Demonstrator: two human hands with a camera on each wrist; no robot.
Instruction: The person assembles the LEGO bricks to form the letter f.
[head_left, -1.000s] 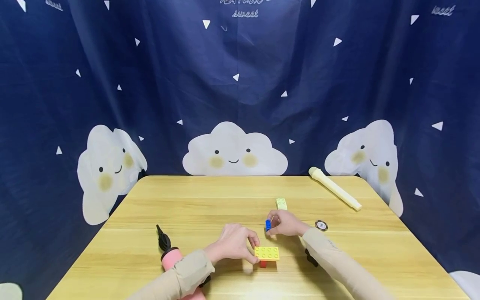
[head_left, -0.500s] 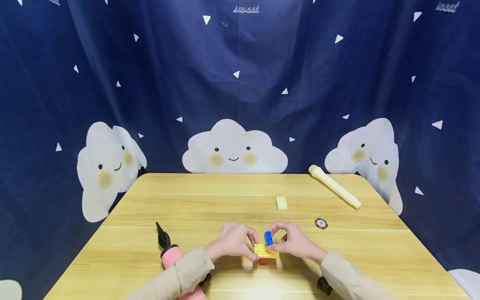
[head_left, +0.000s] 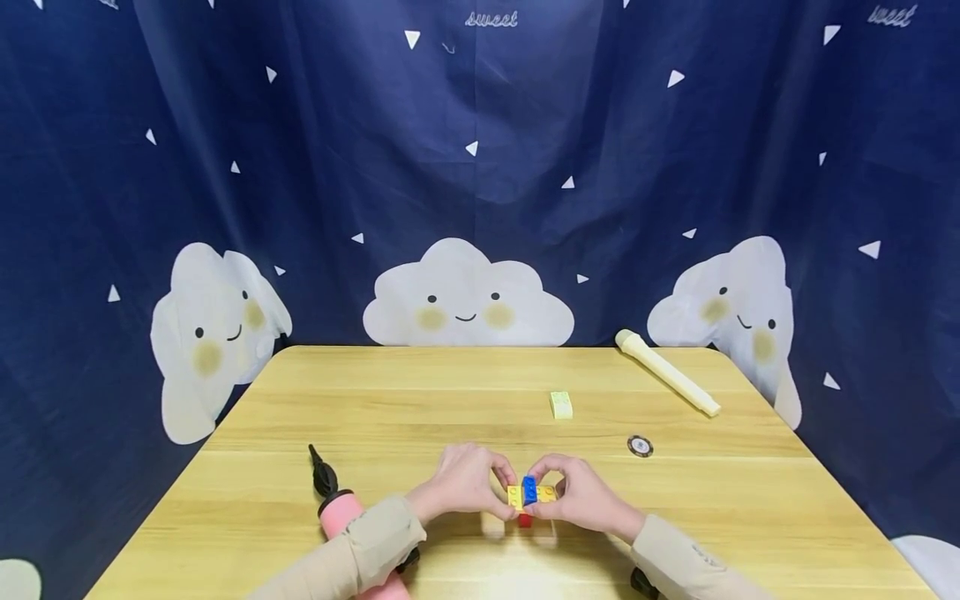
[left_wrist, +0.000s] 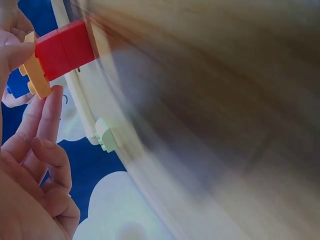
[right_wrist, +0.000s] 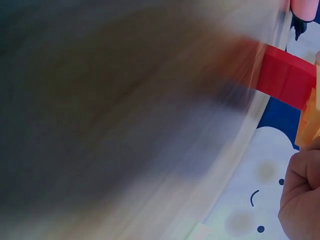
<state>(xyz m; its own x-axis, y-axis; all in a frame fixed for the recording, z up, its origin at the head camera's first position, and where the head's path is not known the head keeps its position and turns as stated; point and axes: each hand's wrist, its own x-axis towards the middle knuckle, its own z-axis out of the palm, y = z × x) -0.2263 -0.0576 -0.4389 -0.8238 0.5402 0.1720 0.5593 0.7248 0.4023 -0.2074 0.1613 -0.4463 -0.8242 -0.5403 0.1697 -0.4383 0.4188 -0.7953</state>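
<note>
A yellow toy building block (head_left: 514, 497) lies across a stack of red blocks (left_wrist: 65, 51), which stands on the table. My left hand (head_left: 463, 481) pinches the yellow block's left end between thumb and fingers. Over the middle of the yellow block sits a small blue block (head_left: 530, 490), gripped by my right hand (head_left: 583, 497). In the left wrist view the blue block (left_wrist: 19, 84) is against the yellow block's studded face, partly behind fingers. Whether it is fully pressed on, I cannot tell. The right wrist view shows only the red blocks (right_wrist: 286, 77) and the yellow block's edge (right_wrist: 307, 125).
A pale green block (head_left: 561, 405) lies behind the hands. Right of it are a round chip (head_left: 641, 446) and a cream microphone-shaped stick (head_left: 666, 372). A pink pump with a black nozzle (head_left: 341, 510) lies by the left forearm. A dark blue curtain (head_left: 472, 200) hangs behind the table.
My right hand has brought the blue block from behind, toward me, onto the middle of the yellow block. My left hand has stayed at the yellow block's left end.
</note>
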